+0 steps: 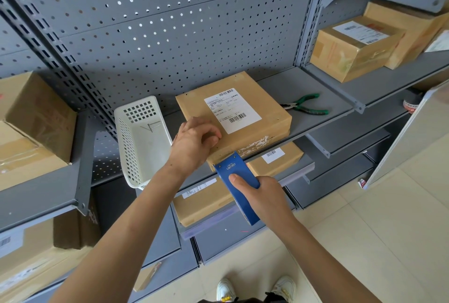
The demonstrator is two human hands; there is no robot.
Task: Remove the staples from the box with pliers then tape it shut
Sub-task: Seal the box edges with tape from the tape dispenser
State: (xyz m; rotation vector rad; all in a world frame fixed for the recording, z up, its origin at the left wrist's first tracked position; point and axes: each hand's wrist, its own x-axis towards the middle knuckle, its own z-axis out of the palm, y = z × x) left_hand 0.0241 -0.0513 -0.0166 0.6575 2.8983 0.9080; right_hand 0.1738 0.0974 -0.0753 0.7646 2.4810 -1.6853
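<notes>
1. A flat brown cardboard box (233, 118) with a white shipping label (232, 110) on its top lay on the grey metal shelf (323, 98), in front of the grey perforated back panel (170, 23).
2. The left hand (194, 143) rested on the near left corner of the box, fingers curled down onto the top face, pressing there rather than gripping anything.
3. The right hand (260, 195) was wrapped around a blue tape dispenser (239, 181), thumb laid flat on its upper side; the dispenser's front end touched the near edge of the box.
4. Torn, whitish patches showed along the front side of the box, just right of the dispenser.
5. A pair of green-handled pliers (305, 105) lay on the shelf, just beside the box on its right, untouched.
6. A white perforated plastic basket (141, 142) stood left of the box, with a few small metal staples (151, 127) on its floor.
7. Other brown cartons (352, 52) sat on neighbouring shelves.
</notes>
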